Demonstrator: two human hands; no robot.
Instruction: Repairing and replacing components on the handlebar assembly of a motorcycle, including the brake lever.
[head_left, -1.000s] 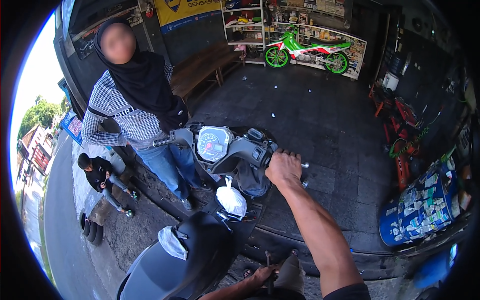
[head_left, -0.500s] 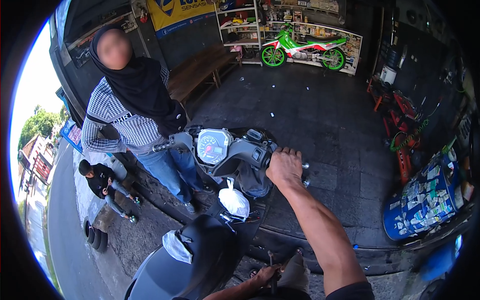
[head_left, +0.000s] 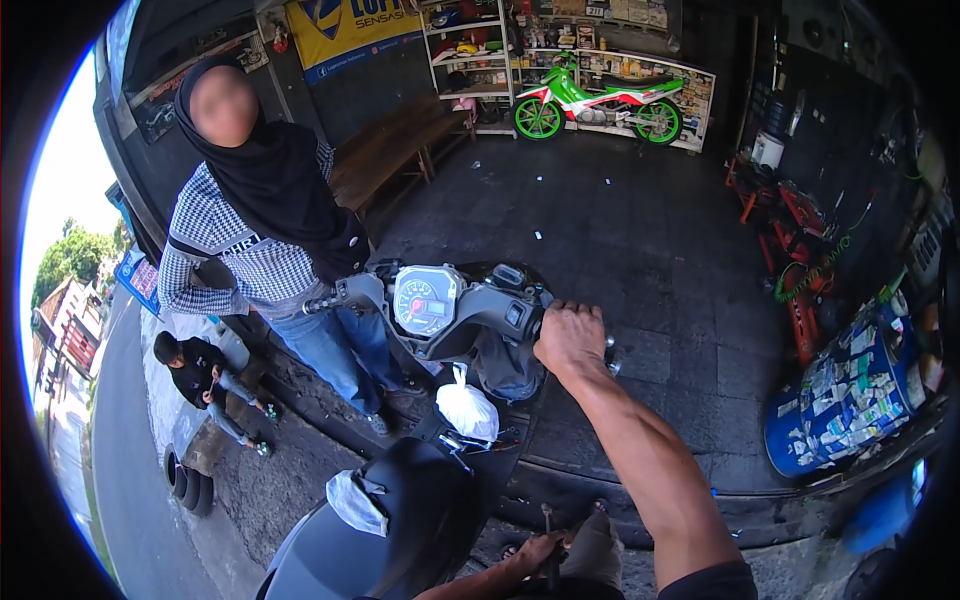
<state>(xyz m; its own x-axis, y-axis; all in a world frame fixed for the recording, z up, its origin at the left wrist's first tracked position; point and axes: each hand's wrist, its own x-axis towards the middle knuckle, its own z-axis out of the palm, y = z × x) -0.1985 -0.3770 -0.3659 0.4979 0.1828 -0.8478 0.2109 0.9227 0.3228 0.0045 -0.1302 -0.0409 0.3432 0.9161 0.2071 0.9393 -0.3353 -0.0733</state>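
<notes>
My right hand (head_left: 572, 338) is wrapped round the right handlebar grip (head_left: 538, 322) of a dark scooter (head_left: 440, 500). Between its bars sits a round-dialled instrument panel (head_left: 424, 300). Low in the view, my left hand (head_left: 540, 553) is closed on a dark rod-shaped tool (head_left: 548, 520) held upright by my knee; its working end is too small to tell. A knotted white plastic bag (head_left: 467, 410) rests at the footboard, with thin metal pieces (head_left: 460, 441) beside it. On the seat lies a crumpled pale cloth (head_left: 356, 503).
Left of the scooter stands a person (head_left: 250, 200); another person (head_left: 195, 375) sits by the roadside near stacked tyres (head_left: 188, 486). A sticker-covered blue drum (head_left: 840, 410) and red equipment (head_left: 795, 260) are at right. Behind are a wooden bench (head_left: 395, 145) and a green motorcycle (head_left: 600, 100).
The view has shifted very slightly. Both hands keep their hold, and the scooter and the bag stay where they were.
</notes>
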